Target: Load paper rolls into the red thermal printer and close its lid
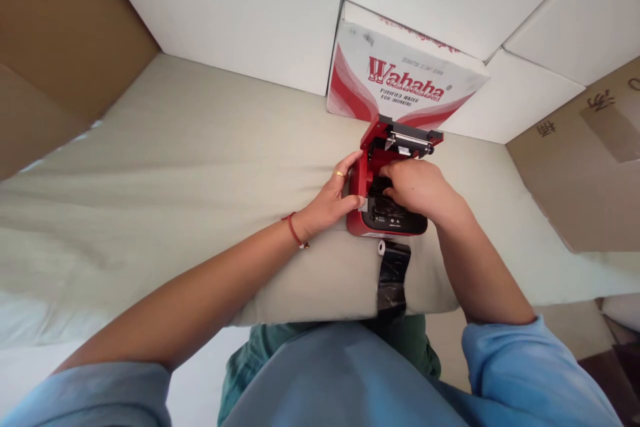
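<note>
A red and black label printer [395,225] stands on the cloth-covered surface with its lid [403,130] raised. My left hand [333,193] grips its left side, the thumb at the front corner and the fingers further back. My right hand [417,187] reaches into the open compartment from the right with bent fingers. Black material lies under those fingertips; whether they hold it is hidden. In front of the printer lies a black roll [395,253] with a white core, its loose strip hanging over the edge towards my lap.
Behind the printer stands a white and red water carton [405,73] against several stacked white boxes [240,7]. Brown cardboard boxes flank the surface at left [60,47] and right [590,153]. The pale cloth [175,167] has wrinkles and a padded front edge.
</note>
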The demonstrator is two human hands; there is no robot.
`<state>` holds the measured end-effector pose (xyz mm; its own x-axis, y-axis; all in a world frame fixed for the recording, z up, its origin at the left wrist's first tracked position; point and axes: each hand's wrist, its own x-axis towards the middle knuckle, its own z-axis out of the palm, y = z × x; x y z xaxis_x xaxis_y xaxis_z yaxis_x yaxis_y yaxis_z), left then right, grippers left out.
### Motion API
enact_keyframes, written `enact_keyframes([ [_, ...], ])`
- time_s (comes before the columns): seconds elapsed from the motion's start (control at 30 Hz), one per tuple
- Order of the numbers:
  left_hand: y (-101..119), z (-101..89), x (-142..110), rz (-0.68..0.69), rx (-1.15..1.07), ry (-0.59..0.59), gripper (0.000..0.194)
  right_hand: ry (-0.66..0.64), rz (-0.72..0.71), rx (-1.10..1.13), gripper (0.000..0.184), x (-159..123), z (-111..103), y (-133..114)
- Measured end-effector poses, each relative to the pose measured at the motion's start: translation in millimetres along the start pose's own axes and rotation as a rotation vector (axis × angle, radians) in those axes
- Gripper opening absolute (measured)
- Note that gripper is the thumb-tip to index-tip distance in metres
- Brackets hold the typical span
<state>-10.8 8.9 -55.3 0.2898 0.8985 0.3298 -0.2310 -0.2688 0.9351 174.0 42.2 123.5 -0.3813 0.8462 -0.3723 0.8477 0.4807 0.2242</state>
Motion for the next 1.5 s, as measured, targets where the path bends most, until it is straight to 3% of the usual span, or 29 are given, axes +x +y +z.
enact_keyframes([
  [0.17,1,1.9,1,-0.001,-0.048,-0.001,0.102,0.157,-0.013,0.311,0.038,-24,8,12],
  [0.27,4,2.4,1,-0.015,-0.068,-0.003,0.101,0.301,-0.033,0.614,0.038,-71,11,32],
  [0.37,7,2.7,1,-0.039,-0.093,0.003,0.102,0.337,0.075,0.83,0.051,-120,24,64],
  [0.47,12,3.4,1,-0.077,-0.111,0.011,0.103,0.276,0.196,0.886,0.057,-145,54,96],
  [0.57,16,4.2,2,-0.093,-0.119,-0.004,0.103,0.065,0.199,0.858,0.052,-140,95,111],
  [0.63,17,4.2,2,-0.083,-0.107,-0.007,0.103,0.065,0.204,0.832,0.045,-130,117,103],
  [0.73,16,3.1,1,-0.065,-0.082,-0.001,0.102,0.334,0.169,0.845,0.033,-120,136,72],
  [0.83,13,1.7,1,-0.049,-0.078,0.004,0.102,0.5,0.037,0.891,0.024,-124,139,36],
  [0.97,12,1.6,0,-0.047,-0.077,0.007,0.101,0.618,0.03,0.793,0.023,-136,141,14],
  [1.17,13,3.8,0,-0.055,-0.087,0.015,0.101,0.479,-0.076,0.575,0.029,-135,151,1],
  [1.3,14,3.7,1,-0.048,-0.087,0.008,0.101,0.437,-0.059,0.507,0.033,-126,155,-10],
  [1.4,15,3.0,1,-0.05,-0.092,0.003,0.1,0.405,-0.026,0.517,0.033,-126,153,-14],
  [1.5,14,2.7,1,-0.062,-0.095,0.001,0.1,0.321,-0.067,0.649,0.024,-139,137,-6],
])
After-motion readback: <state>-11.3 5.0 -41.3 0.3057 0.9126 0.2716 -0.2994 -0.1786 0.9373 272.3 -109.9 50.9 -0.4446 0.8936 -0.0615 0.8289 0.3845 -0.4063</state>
